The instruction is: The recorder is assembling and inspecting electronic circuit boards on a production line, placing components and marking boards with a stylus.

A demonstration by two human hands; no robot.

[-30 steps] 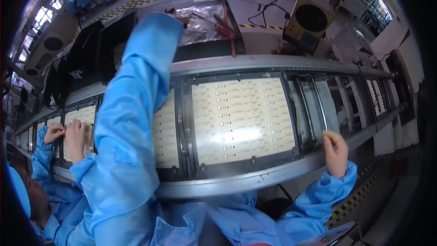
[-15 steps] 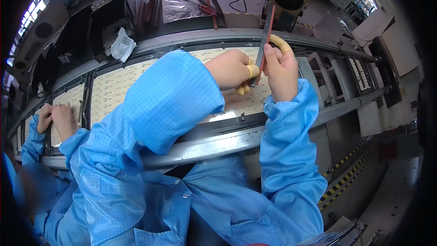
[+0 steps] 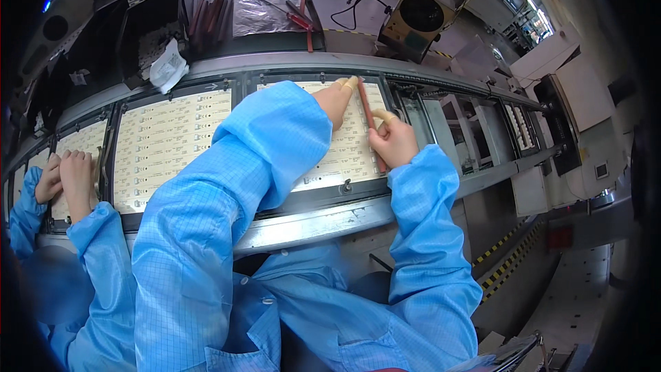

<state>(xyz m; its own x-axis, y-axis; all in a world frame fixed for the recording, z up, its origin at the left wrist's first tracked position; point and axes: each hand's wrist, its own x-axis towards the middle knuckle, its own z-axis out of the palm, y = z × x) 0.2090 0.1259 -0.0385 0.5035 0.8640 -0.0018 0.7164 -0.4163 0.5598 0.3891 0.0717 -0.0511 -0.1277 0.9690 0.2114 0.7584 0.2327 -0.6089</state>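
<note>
A thin reddish-brown strip [image 3: 366, 107] lies along the right part of a cream panel of printed circuit boards [image 3: 330, 158], running from its far edge to near its front edge. My left hand [image 3: 335, 101], with yellow finger cots, reaches across and has its fingers pressed together at the strip's far end. Around the strip's lower half my right hand [image 3: 395, 142] is closed, thumb on the near side, a yellow-cotted finger bent behind. The undersides of both hands' fingers are hidden.
The panel sits in a dark frame on a metal-railed conveyor [image 3: 323, 220]. Another cream panel [image 3: 172, 138] lies to the left, and a co-worker's hands [image 3: 72, 179] rest on a further one. Beyond are a white packet [image 3: 169, 67], dark bins and a red-handled tool [image 3: 299, 21].
The strip, held up and tilted above the panel before, is now down along the panel's right part. Both hands have come down with it, the left one shifting to its far end.
</note>
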